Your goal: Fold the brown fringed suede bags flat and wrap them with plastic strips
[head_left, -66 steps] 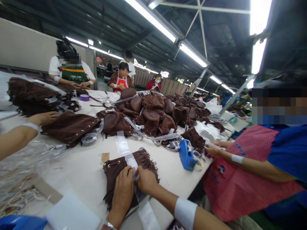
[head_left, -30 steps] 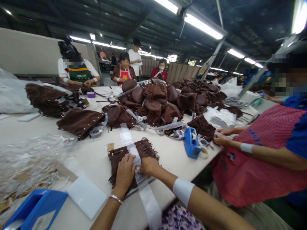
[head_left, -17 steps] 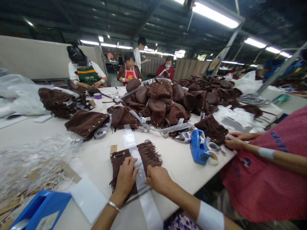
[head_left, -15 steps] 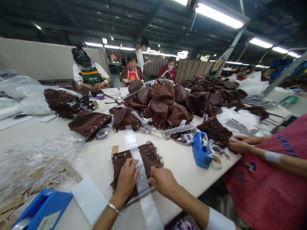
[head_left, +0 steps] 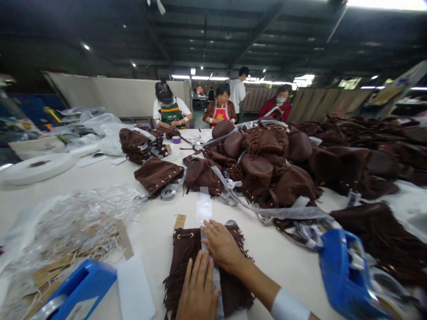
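Two hands, both open with fingers extended: left hand flat on the near stretch of one pale strip, right hand flat farther along it, where a moment earlier it was curled beside the near stretch, suggesting a change from handling the strip to smoothing it. Beneath, one brown fringed bag lay at the near middle of the counter, eyeleted edge pointing away, long axis uncertain; beyond, one tan tag and heaped brown bags.
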A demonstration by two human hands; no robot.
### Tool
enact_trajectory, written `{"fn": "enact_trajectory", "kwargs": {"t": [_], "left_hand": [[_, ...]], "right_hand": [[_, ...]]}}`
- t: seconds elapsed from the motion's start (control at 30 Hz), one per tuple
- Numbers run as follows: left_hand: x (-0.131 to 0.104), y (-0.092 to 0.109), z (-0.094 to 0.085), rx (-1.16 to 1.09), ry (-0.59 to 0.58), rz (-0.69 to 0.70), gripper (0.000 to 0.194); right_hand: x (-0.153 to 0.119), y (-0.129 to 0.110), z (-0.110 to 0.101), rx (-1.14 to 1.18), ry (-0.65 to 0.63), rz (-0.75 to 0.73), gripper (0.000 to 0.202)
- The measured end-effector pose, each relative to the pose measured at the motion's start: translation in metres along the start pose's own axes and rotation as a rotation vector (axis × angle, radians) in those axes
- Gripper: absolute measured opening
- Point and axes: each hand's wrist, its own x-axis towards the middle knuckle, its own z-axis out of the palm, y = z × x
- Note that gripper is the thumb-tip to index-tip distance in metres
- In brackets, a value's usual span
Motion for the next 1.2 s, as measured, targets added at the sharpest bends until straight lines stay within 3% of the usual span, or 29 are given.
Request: {"fn": "enact_trajectory", "kwargs": {"t": [0.1, 0.2, 0.33, 0.47, 0.6, 0.67, 0.73, 0.83, 1.0, 1.2], "left_hand": [[-0.015, 0.002, 0.024, 0.011, 0.005, 0.028, 0.063], [-0.031, 0.009, 0.045, -0.062, 0.012, -0.060, 0.067], [-0.041, 0.020, 0.056, -0.088, -0.024, -0.137, 0.072], [-0.034, 0.016, 0.046, -0.057, -0.017, -0.125, 0.071], [-0.006, -0.008, 0.006, -0.123, -0.046, -0.065, 0.067], [0.013, -0.020, -0.013, -0.172, -0.114, -0.167, 0.062], [0.030, -0.031, -0.020, -0.185, -0.150, -0.252, 0.062], [0.043, -0.041, -0.007, -0.165, -0.204, -0.264, 0.074], [0.033, -0.044, 0.023, -0.142, -0.276, -0.265, 0.090], [0.026, -0.040, 0.025, -0.159, -0.324, -0.290, 0.095]], "right_hand": [[0.003, 0.014, 0.014, 0.017, -0.065, -0.016, 0.043], [0.000, 0.022, 0.022, 0.067, -0.093, -0.005, 0.046], [-0.004, 0.025, 0.027, 0.116, -0.093, 0.009, 0.045], [-0.002, 0.025, 0.021, 0.143, -0.086, -0.003, 0.048], [-0.003, 0.034, 0.000, 0.149, -0.012, 0.014, 0.057], [-0.008, 0.042, -0.007, 0.108, 0.027, 0.050, 0.059], [-0.015, 0.051, -0.004, 0.056, 0.013, 0.051, 0.061], [-0.026, 0.064, 0.010, 0.004, -0.033, 0.052, 0.065], [-0.031, 0.075, 0.026, 0.001, -0.026, 0.080, 0.068], [-0.029, 0.078, 0.025, 0.001, -0.022, 0.094, 0.066]]}}
